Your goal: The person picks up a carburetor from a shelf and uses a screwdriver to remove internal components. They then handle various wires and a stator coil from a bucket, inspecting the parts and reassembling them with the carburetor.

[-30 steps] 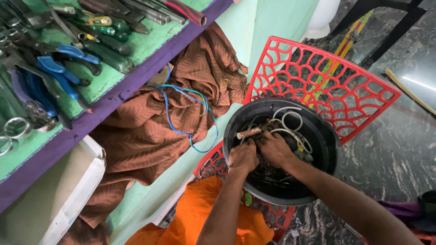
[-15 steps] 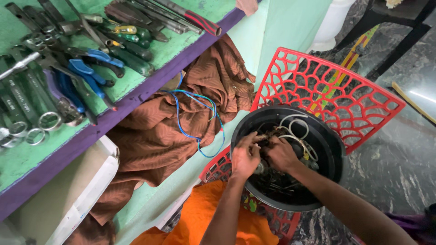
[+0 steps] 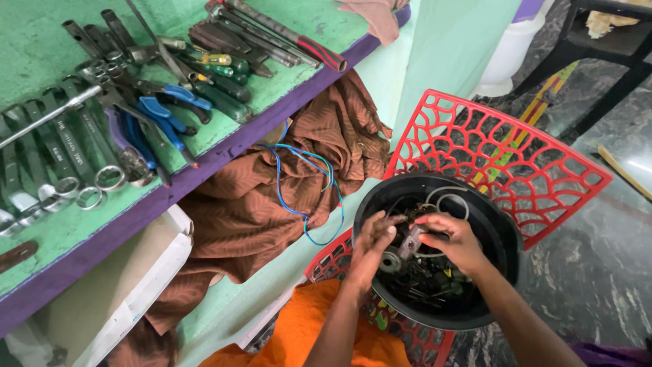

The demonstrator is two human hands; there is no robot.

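Black round bucket [image 3: 499, 224] — full of dark metal parts [image 3: 424, 272] — both hands [image 3: 414, 241] clutch pieces inside.

You see a black bucket [image 3: 502, 234] on a red lattice-patterned chair [image 3: 502, 153], brown leaf-patterned cloth [image 3: 251, 211] left, blue wires [image 3: 305, 183], green shelf [image 3: 292, 41] edged purple.

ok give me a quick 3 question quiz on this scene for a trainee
1. True or false: both hands, left hand and right hand, are inside the black tub.
2. What does the tub rest on? A) red plastic chair B) green shelf C) floor
3. What colour are the loose wires lying on the brown cloth?

Key: 1 true; 2 A, the red plastic chair; 3 blue.
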